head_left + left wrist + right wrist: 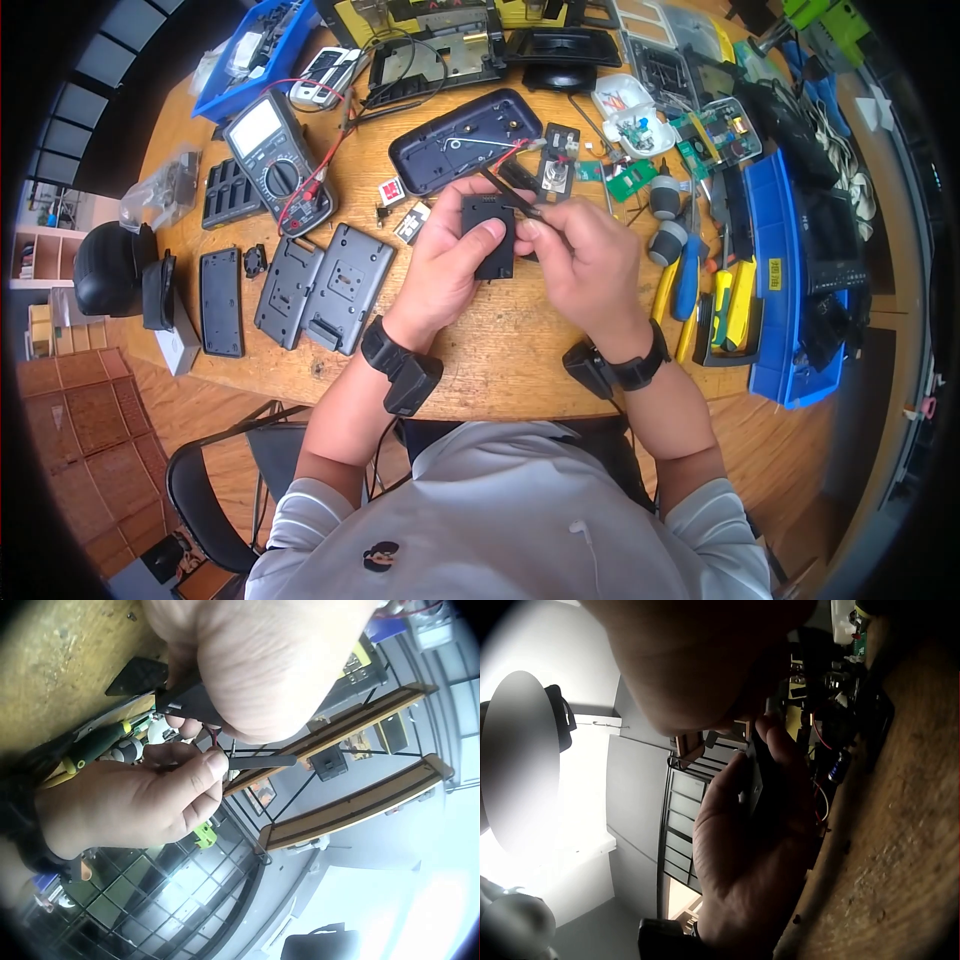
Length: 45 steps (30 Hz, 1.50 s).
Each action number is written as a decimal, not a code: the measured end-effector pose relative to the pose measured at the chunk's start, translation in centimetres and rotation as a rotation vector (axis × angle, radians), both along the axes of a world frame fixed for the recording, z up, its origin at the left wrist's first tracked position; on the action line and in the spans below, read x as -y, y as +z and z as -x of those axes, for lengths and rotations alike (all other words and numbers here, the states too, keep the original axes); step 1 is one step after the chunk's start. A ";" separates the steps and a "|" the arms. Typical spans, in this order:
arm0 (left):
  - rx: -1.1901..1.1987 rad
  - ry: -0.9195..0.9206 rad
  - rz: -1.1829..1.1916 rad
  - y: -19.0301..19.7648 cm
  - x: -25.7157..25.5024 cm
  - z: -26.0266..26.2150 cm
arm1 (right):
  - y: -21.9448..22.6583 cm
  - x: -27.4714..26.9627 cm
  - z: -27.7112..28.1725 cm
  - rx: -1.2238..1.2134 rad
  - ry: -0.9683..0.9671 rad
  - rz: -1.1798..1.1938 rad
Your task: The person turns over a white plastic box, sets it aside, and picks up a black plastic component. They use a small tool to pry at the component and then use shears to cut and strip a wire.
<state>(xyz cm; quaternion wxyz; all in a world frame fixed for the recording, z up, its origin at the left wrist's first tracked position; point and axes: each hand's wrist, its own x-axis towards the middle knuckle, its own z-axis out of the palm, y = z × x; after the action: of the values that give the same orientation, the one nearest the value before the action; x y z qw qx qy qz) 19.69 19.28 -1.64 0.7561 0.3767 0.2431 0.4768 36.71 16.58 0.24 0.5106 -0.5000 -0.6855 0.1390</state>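
My left hand [440, 262] grips a small black rectangular plastic housing [497, 263], its thumb pressed flat on the upper face. Close beside the housing's far right corner, my right hand [605, 268] pinches a thin dark flat strip [508, 191] between thumb and fingers. In the left wrist view this strip [264, 761] sticks out past the thumb, and the edge of the housing [187, 702] shows under the left palm. A short red wire runs by the right fingertips there. The right wrist view is dark; the left hand [742, 862] holds the housing from below.
Beyond the hands lies a dark blue shell [420, 160]. On the left are a multimeter [275, 165], black plates [345, 290] and a narrow tray [221, 305]. Screwdrivers [688, 275], green circuit boards [632, 180] and a blue bin [775, 300] occupy the right.
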 end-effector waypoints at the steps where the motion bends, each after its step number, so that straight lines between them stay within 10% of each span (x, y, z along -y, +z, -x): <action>1: -0.007 -0.002 0.003 0.1 0.0 0.0 | 0.1 0.0 0.0 0.012 -0.003 -0.009; 45: -0.117 0.048 -0.018 -0.2 -0.1 0.0 | -0.2 -0.2 -0.2 0.211 -0.009 -0.127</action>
<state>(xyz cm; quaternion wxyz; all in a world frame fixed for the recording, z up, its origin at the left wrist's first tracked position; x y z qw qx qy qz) 19.72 19.42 -1.85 0.7256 0.4048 0.2914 0.4740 36.86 16.82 0.04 0.4670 -0.4816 -0.7405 0.0396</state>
